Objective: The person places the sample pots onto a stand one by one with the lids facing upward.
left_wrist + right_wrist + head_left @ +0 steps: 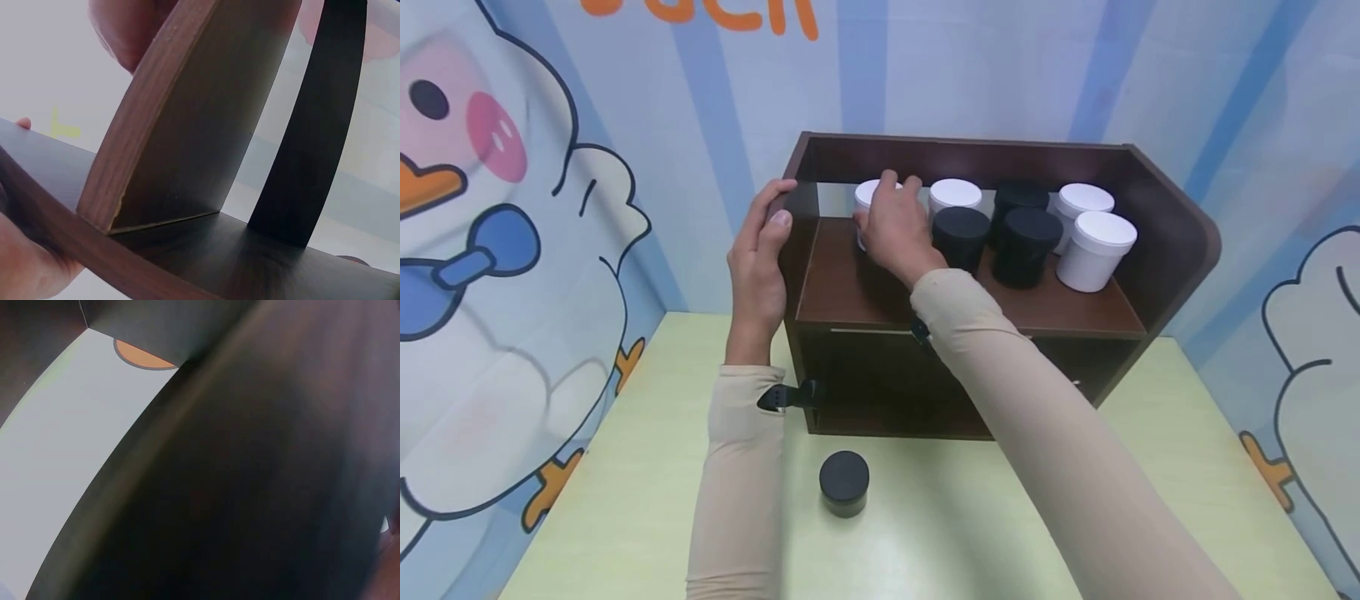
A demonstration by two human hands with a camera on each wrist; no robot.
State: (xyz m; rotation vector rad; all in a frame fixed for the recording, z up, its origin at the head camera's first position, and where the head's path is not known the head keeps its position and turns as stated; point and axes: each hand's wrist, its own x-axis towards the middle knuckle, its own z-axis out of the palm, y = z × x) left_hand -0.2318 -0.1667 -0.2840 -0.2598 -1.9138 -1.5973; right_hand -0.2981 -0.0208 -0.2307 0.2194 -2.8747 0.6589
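Observation:
On the upper board of a dark brown two-tier shelf (850,302), my right hand (897,229) holds a white lidded jar (866,193) at the back left. Its thumb is at the jar's left side and the fingers reach over the far side, covering much of it. At the shelf's left side panel (169,144), my left hand (758,262) grips the front edge, thumb and index finger near the top corner. A large dark blurred surface (237,487) fills most of the right wrist view.
Right of my right hand stand several jars in two rows, including a white jar (1093,250) and a black jar (961,237). Another black jar (844,483) stands on the pale table (625,500) before the shelf. A cartoon-printed curtain (715,100) hangs behind.

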